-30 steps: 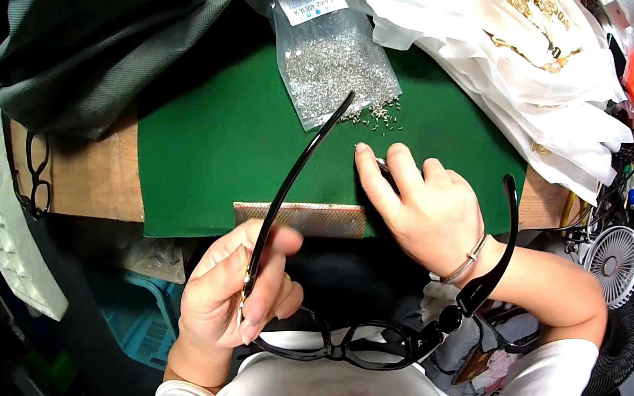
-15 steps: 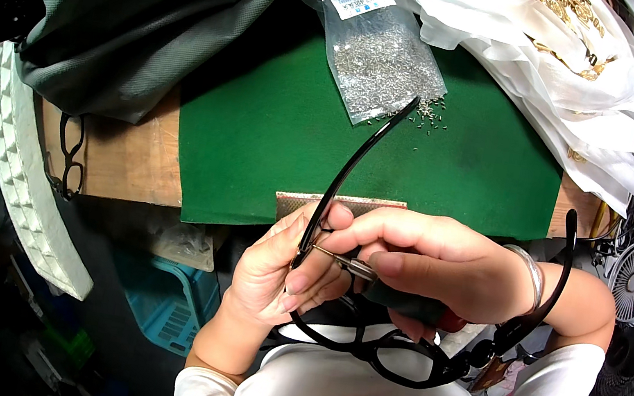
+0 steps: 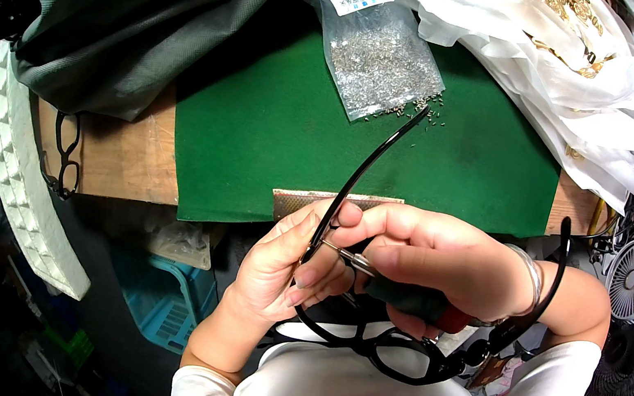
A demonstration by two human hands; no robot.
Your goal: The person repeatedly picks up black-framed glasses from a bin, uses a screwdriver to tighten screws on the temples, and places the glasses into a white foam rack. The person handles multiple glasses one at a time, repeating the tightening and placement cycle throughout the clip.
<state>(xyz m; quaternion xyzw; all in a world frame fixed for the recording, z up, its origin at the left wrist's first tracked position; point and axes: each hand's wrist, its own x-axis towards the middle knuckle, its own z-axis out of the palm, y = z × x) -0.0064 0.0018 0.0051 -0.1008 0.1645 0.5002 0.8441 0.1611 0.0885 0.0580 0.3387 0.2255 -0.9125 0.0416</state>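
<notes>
My left hand (image 3: 273,266) pinches a black eyeglasses frame (image 3: 373,157) at the hinge of one temple arm, which points up and away over the green mat. The frame's front and its lens openings hang below my hands, near my white shirt, and the other temple arm rises beside my right wrist. My right hand (image 3: 432,258) is closed round a screwdriver (image 3: 409,297) with a dark green and red handle. Its thin metal shaft points left, and the tip meets the hinge area between the fingers of my left hand. The screw itself is too small to make out.
On the green mat (image 3: 257,155) lies a clear bag (image 3: 380,59) of tiny screws, some spilled at its mouth. White wrapping (image 3: 510,79) with gold pieces is at the far right, a dark cloth bag (image 3: 139,12) at the far left. Two fans stand right; a blue crate (image 3: 167,307) sits below.
The glasses and both hands have shifted slightly to the right, and the upper temple arm leans a little more rightward. The screwdriver's handle has turned slightly and shows more red.
</notes>
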